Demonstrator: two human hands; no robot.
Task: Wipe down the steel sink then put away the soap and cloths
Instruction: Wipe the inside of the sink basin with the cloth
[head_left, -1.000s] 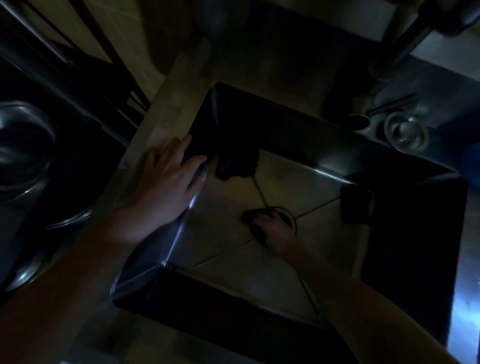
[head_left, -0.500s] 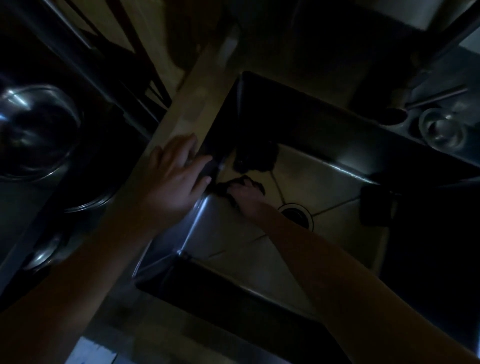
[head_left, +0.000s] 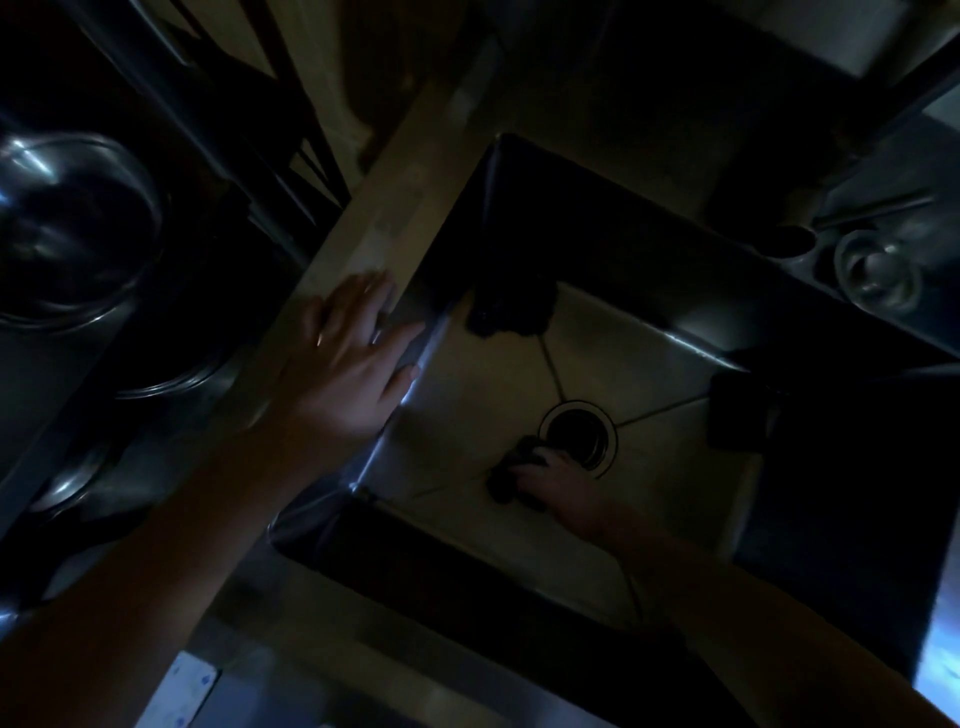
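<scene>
- Right hand (head_left: 558, 486) is down on the floor of the square steel sink (head_left: 467, 395), fingers curled over a dark crumpled cloth (head_left: 511, 467) touching the near-left edge of the round drain (head_left: 576, 436).
- Left of the drain, the left hand (head_left: 348, 358) lies flat on the sink rim, fingers straight, holding nothing.
- Beyond the drain, a second dark rag (head_left: 511, 306) is bunched in the far-left corner.

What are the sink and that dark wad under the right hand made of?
The sink looks like brushed steel: grey, with bright streaks along its edges. The dark wad under the right hand seems soft cloth or scrubber; too dim to tell.
</scene>
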